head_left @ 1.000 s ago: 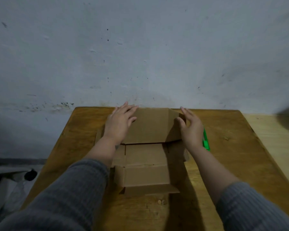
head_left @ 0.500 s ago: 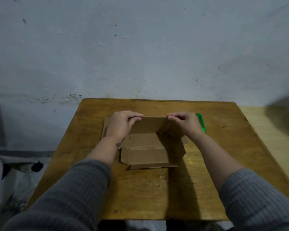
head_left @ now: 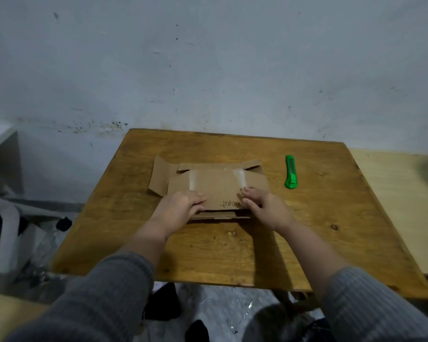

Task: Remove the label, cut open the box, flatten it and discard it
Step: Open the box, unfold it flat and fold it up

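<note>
Two hands: left hand [head_left: 181, 208] and right hand [head_left: 265, 206] both press down on the near edge of the box [head_left: 215, 186], just below frame centre
Box: collapsed nearly flat on the desk [head_left: 208, 250], long axis running left to right, flaps splayed toward the wall, clear tape strips on its top face
Fingers: left fingers [head_left: 199, 197] curled over the near left part, right fingers [head_left: 247, 192] bent onto the near right part; pressing and gripping the cardboard edge, not clenched empty
Cutter [head_left: 291, 172]: green, lying untouched right of the box, nearer the right hand
Label: none visible, only faint print near the right hand
Likely next: lift the flattened box away, both hands equally near
</note>
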### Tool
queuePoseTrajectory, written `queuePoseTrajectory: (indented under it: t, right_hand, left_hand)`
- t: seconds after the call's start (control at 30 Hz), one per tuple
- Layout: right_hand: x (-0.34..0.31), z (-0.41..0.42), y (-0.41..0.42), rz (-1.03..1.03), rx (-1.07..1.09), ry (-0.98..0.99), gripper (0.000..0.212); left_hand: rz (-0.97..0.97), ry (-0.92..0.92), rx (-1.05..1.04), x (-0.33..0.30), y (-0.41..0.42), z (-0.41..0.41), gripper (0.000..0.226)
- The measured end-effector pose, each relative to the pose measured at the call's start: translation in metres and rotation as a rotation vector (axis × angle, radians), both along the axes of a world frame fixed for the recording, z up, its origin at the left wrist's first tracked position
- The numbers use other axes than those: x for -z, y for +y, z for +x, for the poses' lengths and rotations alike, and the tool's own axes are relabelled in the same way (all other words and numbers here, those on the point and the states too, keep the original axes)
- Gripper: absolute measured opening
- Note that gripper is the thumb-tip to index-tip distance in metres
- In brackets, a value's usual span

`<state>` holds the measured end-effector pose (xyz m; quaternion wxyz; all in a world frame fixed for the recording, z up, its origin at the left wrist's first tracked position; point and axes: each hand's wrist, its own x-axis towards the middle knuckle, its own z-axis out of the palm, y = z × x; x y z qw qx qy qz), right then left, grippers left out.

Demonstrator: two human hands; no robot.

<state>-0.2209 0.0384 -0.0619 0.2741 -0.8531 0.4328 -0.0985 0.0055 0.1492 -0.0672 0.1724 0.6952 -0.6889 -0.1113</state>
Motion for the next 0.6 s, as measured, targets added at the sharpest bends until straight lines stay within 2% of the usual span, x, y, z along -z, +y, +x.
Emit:
queuePoseTrajectory:
  t: [0.1, 0.2, 0.4, 0.6]
  right_hand:
    - [0.008, 0.002, -0.005, -0.115, -0.062, 0.128, 0.037]
    - [0.017, 0.001, -0.005, -0.125, -0.063, 0.161, 0.036]
    - [0.035, -0.004, -0.002, -0.116, -0.040, 0.155, 0.039]
    - [0.040, -0.013, -0.015, -0.023, -0.048, 0.152, 0.039]
  left_hand:
    - [0.001, -0.019, -0.061, 0.003, 0.001, -0.005, 0.036]
    - [-0.038, -0.007, -0.136, -0.001, -0.012, -0.011, 0.037]
    - [0.302, -0.145, -0.102, 0.009, -0.057, -0.002, 0.066]
    - [0.361, -0.232, -0.056, 0.032, -0.060, 0.008, 0.064]
